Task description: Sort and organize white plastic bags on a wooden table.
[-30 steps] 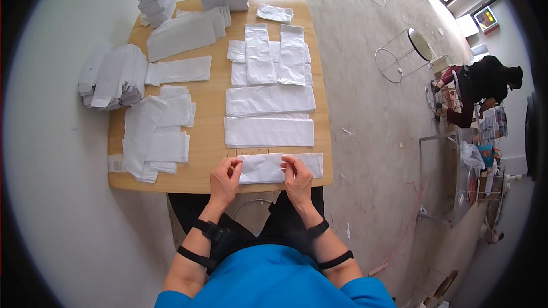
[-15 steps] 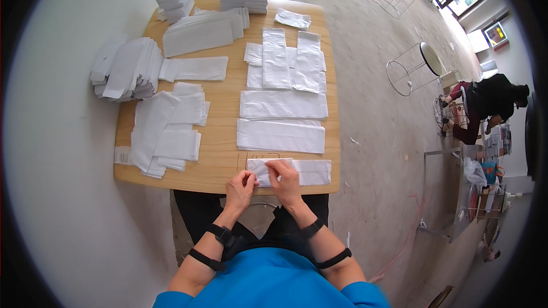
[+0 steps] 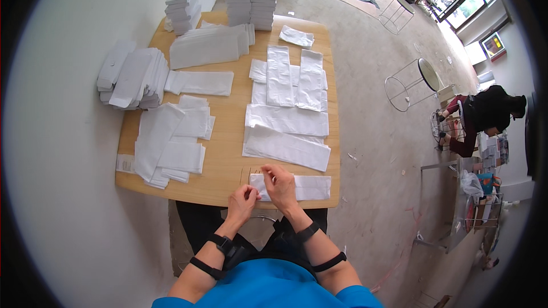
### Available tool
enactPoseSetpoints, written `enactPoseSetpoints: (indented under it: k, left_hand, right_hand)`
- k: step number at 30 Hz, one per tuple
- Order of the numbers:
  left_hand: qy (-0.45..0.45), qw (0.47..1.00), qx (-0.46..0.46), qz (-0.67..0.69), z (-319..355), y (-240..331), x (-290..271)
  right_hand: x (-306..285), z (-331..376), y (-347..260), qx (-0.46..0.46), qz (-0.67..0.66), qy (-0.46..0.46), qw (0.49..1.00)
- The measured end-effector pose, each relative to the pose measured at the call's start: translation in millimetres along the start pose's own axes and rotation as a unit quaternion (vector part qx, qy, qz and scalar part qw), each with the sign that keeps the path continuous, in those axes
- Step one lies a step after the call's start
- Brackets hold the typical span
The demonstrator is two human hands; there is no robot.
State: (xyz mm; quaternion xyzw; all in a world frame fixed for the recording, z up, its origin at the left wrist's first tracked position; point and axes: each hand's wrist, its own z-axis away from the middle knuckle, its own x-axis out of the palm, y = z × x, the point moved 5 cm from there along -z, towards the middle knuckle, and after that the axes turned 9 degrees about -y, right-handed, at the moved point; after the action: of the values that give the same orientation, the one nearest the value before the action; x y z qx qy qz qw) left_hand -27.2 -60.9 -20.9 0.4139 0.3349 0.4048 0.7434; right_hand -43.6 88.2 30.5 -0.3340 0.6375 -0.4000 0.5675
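A flat white bag (image 3: 313, 188), thin and slightly creased, lies lengthwise along the near edge of the wooden table. At its left end the thumb and fingertips of my left hand (image 3: 242, 202) are pinched together on the corner. My right hand (image 3: 279, 187) rests over the same end, fingers bent and drawn together near the far corner; what is between them is hidden. Just beyond lies a slanting white bag (image 3: 288, 147) on top of others in a row. Farther up, two bags (image 3: 278, 77) lie upright across more flat ones.
Loose white bags (image 3: 160, 142) are heaped at the left. Piles of white boxes (image 3: 134, 77) stand by the wall and boxes (image 3: 251, 3) at the back. A fanned stack (image 3: 208, 48) lies between. To the right are a stool (image 3: 429, 74) and a seated person (image 3: 494, 108).
The view has tilted, so the table sits lower in it. A bag in the row beyond my hands now lies slanted, its right end nearer me. My right fingertips have shifted slightly left.
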Motion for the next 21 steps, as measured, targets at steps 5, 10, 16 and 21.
enactPoseSetpoints:
  k: [5, 10, 16, 21]
  left_hand:
    - [-0.065, 0.996, -0.033, 0.053, -3.7, -8.2, 3.4]
    - [-0.07, 0.987, -0.046, 0.139, -10.4, 0.3, -7.2]
    - [0.103, 0.991, 0.079, -0.014, -63.6, 49.5, -45.9]
    - [0.104, 0.993, 0.057, 0.017, -85.1, 55.5, -42.1]
  right_hand:
    - [-19.3, -49.6, 35.3, 0.06, 0.063, 0.107, 0.99]
    - [-9.2, -58.5, 60.9, 0.105, 0.166, 0.055, 0.979]
    - [-14.9, -52.5, 68.2, 0.069, 0.098, 0.092, 0.989]
    - [-19.6, -54.8, 70.2, 0.06, 0.037, 0.091, 0.993]
